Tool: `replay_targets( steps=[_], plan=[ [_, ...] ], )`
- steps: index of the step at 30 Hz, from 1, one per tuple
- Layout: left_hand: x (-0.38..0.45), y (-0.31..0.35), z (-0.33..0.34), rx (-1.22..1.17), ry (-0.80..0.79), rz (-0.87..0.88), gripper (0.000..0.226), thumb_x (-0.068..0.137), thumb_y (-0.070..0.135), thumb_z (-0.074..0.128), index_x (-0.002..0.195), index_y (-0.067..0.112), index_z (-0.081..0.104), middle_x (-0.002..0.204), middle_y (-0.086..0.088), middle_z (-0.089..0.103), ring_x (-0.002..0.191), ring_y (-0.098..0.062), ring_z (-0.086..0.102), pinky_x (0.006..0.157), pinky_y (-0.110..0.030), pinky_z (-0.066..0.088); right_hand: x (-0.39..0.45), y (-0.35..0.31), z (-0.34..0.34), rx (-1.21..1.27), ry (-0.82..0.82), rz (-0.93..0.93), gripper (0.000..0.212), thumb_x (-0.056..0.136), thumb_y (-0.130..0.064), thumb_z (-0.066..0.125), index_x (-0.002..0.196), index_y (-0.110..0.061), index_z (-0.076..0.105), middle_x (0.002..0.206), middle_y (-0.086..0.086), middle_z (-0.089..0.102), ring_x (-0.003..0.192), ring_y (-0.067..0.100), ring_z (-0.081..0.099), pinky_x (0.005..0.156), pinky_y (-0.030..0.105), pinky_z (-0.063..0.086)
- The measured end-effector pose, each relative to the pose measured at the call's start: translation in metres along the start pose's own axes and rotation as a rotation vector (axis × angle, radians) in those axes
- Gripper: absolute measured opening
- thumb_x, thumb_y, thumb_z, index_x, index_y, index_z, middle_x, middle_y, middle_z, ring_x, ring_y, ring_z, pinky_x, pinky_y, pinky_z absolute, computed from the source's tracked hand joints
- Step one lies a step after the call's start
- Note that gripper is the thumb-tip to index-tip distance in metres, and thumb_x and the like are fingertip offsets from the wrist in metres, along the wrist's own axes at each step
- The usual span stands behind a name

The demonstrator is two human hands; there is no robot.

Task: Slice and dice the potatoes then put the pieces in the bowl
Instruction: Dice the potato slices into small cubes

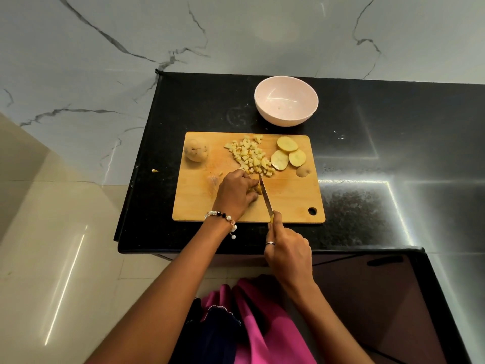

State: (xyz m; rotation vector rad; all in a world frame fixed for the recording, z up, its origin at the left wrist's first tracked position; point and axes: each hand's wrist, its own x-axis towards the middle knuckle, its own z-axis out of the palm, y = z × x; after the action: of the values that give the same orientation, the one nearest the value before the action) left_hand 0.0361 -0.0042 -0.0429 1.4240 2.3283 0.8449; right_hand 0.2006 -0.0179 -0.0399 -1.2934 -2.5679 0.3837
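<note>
Your cutting board (288,203) lies square on the black counter (367,206), near its front edge, so both arms reach it easily. The pink bowl (286,104) waits just behind the board's far edge, with no pieces visible in it, handy for scraping them in later.

One whole potato (194,151) sits in the board's far left corner, out of the blade's way. Three slices (288,153) lie toward the far right corner, waiting to be diced, and the diced pile (252,156) spreads along the far middle.

Your left hand (237,191) curls over a potato piece (259,189) mid-board, fingertips tucked, pinning it. Your right hand (287,249) grips the knife (265,194) handle firmly, forefinger along the top, blade right beside your left fingers.
</note>
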Motion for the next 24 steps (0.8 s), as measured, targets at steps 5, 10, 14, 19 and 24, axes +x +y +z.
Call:
replay_targets(
  steps=[5, 10, 14, 19, 24],
  plan=[
    [-0.001, -0.002, 0.002, -0.063, 0.082, -0.007, 0.032, 0.071, 0.014, 0.079, 0.102, 0.009, 0.073, 0.094, -0.006, 0.067, 0.088, -0.020, 0.061, 0.079, -0.031, 0.049, 0.015, -0.011, 0.006, -0.116, -0.016, -0.017, 0.047, 0.069, -0.004, 0.067, 0.115, 0.006, 0.062, 0.045, 0.007, 0.050, 0.029, 0.026, 0.044, 0.037, 0.023, 0.019],
    [-0.007, -0.001, 0.008, -0.086, 0.143, 0.000, 0.031, 0.068, 0.013, 0.081, 0.098, 0.008, 0.074, 0.085, -0.008, 0.065, 0.080, -0.023, 0.060, 0.072, -0.039, 0.052, -0.001, -0.008, 0.009, -0.163, -0.024, -0.033, 0.058, 0.057, -0.001, 0.081, 0.113, 0.007, 0.064, 0.046, 0.006, 0.049, 0.029, 0.023, 0.045, 0.034, 0.022, 0.020],
    [-0.009, -0.004, 0.009, -0.152, 0.162, 0.000, 0.033, 0.067, 0.010, 0.082, 0.099, 0.005, 0.073, 0.083, -0.007, 0.064, 0.080, -0.023, 0.060, 0.072, -0.039, 0.054, -0.029, 0.002, 0.001, -0.143, -0.052, -0.029, 0.054, 0.061, -0.003, 0.082, 0.112, 0.005, 0.065, 0.047, 0.006, 0.048, 0.030, 0.024, 0.046, 0.029, 0.025, 0.028],
    [-0.015, -0.013, 0.010, -0.207, 0.191, 0.044, 0.036, 0.068, 0.012, 0.081, 0.102, 0.007, 0.072, 0.087, -0.003, 0.066, 0.084, -0.019, 0.061, 0.076, -0.033, 0.052, 0.001, 0.001, -0.006, -0.097, 0.022, 0.008, 0.035, 0.080, -0.012, 0.058, 0.111, 0.001, 0.065, 0.044, 0.005, 0.047, 0.030, 0.028, 0.045, 0.034, 0.026, 0.021],
    [-0.017, -0.015, 0.010, -0.198, 0.222, 0.055, 0.031, 0.067, 0.012, 0.081, 0.097, 0.009, 0.075, 0.089, -0.002, 0.071, 0.085, -0.017, 0.063, 0.079, -0.008, 0.038, 0.003, -0.003, -0.008, -0.040, 0.010, -0.023, 0.037, 0.082, -0.017, 0.052, 0.114, 0.000, 0.063, 0.044, 0.003, 0.049, 0.032, 0.026, 0.046, 0.037, 0.027, 0.019]
  ],
)
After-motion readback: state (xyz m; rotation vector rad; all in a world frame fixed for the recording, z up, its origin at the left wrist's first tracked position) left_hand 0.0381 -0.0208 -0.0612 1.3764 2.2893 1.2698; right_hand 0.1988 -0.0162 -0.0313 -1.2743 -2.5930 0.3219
